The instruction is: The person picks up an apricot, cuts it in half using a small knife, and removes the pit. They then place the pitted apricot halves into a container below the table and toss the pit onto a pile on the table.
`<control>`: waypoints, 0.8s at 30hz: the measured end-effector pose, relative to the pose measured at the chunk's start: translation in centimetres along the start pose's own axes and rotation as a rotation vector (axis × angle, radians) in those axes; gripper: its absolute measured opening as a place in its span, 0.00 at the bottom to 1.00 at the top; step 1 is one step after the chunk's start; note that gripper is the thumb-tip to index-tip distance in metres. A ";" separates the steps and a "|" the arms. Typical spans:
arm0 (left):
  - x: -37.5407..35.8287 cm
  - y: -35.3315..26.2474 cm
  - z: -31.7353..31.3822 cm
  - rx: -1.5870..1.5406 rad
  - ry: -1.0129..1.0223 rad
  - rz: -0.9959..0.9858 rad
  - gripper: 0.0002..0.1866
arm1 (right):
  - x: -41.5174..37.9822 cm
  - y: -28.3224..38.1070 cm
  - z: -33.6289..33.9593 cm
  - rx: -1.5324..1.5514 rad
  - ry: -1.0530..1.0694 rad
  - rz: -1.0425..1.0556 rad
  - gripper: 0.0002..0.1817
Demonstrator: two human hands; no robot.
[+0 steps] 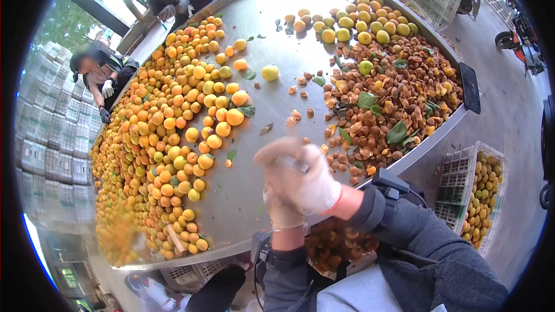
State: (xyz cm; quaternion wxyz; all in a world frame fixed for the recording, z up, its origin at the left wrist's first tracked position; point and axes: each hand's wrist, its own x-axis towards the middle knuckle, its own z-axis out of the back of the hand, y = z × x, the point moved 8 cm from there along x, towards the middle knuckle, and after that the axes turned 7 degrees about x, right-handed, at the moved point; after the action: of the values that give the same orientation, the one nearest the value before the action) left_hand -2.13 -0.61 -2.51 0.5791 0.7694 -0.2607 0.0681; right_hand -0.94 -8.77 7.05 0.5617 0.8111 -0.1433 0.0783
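Observation:
My right hand [315, 182], in a white glove, is raised over the metal table and smeared by motion. Its fingers look closed around a short greyish object [293, 164], too blurred to name. Pressed close beneath it is my left hand [282, 208], also gloved, its fingers curled and partly covered. Whatever it grips is hidden. Apricot pits and split pieces [376, 104] lie piled just beyond my right hand. Whole orange-yellow apricots [173, 121] cover the table's left side. A single yellow-green apricot [269, 73] sits apart near the middle.
The metal table [243, 196] has raised edges. Greenish apricots [370, 17] gather at its far right. A crate of fruit [474, 196] stands at my right on the floor. Two other people [104, 72] work along the left side. A wooden handle [176, 240] lies among the apricots.

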 end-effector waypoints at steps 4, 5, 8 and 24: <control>-2.0 -6.0 -3.3 1.688 -0.566 -0.108 0.26 | 1.4 -1.0 3.0 -0.126 -0.043 -0.165 0.08; -1.8 -5.5 -3.6 1.724 -0.555 -0.073 0.30 | 1.2 -2.0 2.4 -0.249 0.071 -0.144 0.09; -1.0 -3.1 -3.1 1.995 -0.915 -0.481 0.34 | -0.9 -3.2 -0.4 -0.680 0.422 -0.113 0.10; -2.6 -5.1 -4.3 1.660 -0.809 -0.467 0.24 | -0.1 -2.6 0.5 -0.839 0.360 -0.029 0.09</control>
State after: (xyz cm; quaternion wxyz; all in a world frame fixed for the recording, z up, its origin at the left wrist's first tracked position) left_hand -1.01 5.24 -6.56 -0.2874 0.9329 -0.1494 -0.1574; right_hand -0.19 -8.35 4.60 0.8585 0.4890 -0.0513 0.1454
